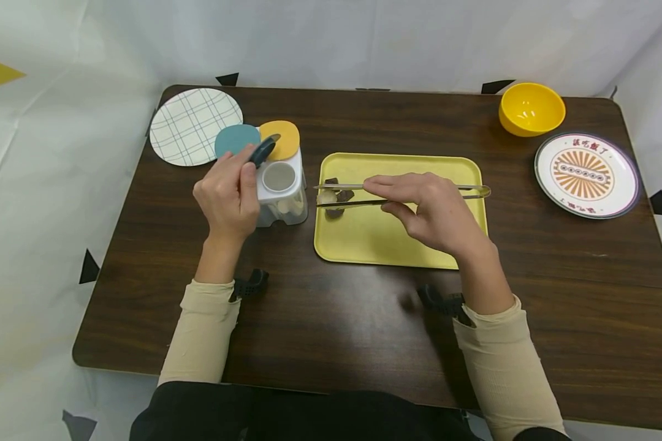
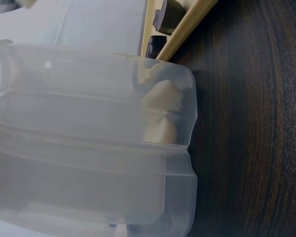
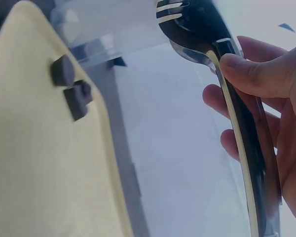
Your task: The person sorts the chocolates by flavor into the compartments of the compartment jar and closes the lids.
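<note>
My left hand (image 1: 228,190) pinches a dark blue lid (image 1: 263,150) on edge, just above the clear compartment container (image 1: 295,211). Below it, one round opening (image 1: 279,176) is uncovered; a teal lid (image 1: 234,139) and a yellow lid (image 1: 282,139) cover other openings. Pale chunks (image 2: 163,96) lie inside the container. In my right hand (image 1: 433,208) are metal tongs (image 3: 244,133) with a forked tip, pointing left over the tray. A whitish piece (image 1: 327,196) shows between the tongs' tips from above; whether they grip it, I cannot tell.
The yellow tray (image 1: 397,239) holds dark chunks (image 3: 76,101) near its left edge, close to the container. A checked plate (image 1: 190,122) lies behind the container. At the right stand a yellow bowl (image 1: 531,110) and a patterned white plate (image 1: 585,205).
</note>
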{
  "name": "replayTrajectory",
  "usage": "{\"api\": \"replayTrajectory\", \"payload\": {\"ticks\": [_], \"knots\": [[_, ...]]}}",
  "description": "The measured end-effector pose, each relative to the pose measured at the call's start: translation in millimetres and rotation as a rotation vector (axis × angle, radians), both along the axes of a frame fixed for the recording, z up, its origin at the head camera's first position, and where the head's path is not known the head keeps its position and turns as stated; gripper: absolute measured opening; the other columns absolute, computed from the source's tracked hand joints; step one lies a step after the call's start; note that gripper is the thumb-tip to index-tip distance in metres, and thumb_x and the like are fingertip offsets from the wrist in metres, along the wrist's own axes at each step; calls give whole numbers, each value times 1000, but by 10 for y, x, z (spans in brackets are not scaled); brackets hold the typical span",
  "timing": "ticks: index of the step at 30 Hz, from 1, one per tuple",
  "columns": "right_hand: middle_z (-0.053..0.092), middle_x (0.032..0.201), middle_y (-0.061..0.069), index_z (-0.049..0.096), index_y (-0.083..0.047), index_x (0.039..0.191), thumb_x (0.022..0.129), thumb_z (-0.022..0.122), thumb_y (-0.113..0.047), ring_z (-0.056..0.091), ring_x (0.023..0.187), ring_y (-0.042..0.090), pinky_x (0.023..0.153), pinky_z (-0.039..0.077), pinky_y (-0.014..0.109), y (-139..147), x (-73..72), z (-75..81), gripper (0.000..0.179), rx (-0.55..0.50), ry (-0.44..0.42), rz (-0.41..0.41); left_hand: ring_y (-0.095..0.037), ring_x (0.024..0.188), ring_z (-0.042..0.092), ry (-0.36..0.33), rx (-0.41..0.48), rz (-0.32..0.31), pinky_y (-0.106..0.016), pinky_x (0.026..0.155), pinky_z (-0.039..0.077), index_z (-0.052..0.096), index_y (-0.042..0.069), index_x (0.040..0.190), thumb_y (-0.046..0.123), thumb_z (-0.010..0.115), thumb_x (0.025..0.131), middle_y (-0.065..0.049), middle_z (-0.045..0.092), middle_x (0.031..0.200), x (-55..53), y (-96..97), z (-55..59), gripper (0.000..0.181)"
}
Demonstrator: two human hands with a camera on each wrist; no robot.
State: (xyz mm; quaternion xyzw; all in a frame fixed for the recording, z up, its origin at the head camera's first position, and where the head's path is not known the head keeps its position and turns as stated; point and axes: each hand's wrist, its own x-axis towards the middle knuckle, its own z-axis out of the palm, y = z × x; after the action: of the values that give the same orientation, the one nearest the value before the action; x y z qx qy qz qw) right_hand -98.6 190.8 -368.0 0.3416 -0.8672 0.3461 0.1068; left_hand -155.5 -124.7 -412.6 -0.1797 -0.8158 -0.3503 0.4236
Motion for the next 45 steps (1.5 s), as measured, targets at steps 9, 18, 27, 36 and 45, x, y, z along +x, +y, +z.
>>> {"api": "replayTrajectory", "payload": {"ticks": [9,18,27,36,45], "knots": [[68,122,-1,72,-12,122,81,73,6,66,82,16,59,39,29,-200,-110,251,44,-23,89,31,-26,86,72,8,5,-1,-41,89,52,77,3,102,32,42,97,-8,75,97,-3,4,7,47],[68,122,-3,72,-14,122,83,73,4,61,77,14,60,38,30,-394,-257,290,43,-29,102,48,-27,80,72,23,18,-9,-42,87,53,78,3,102,34,42,98,-8,75,93,-2,22,8,47],[67,125,-6,71,-17,124,84,73,3,60,76,12,56,35,29,-521,-357,213,44,-21,59,43,-26,76,71,30,24,-9,-44,84,54,78,4,102,34,42,97,-7,75,91,-2,31,8,47],[67,125,-7,71,-17,124,84,72,3,59,74,11,56,35,28,-551,-380,180,44,-22,52,40,-27,74,71,42,35,-10,-44,84,54,78,5,101,35,42,98,-7,75,89,-3,29,12,47],[66,125,-7,70,-16,125,85,72,1,59,73,10,55,34,29,-561,-389,184,43,-7,40,37,-26,78,72,39,37,-4,-44,84,54,78,5,101,36,42,98,-7,75,91,-5,21,12,48]]}}
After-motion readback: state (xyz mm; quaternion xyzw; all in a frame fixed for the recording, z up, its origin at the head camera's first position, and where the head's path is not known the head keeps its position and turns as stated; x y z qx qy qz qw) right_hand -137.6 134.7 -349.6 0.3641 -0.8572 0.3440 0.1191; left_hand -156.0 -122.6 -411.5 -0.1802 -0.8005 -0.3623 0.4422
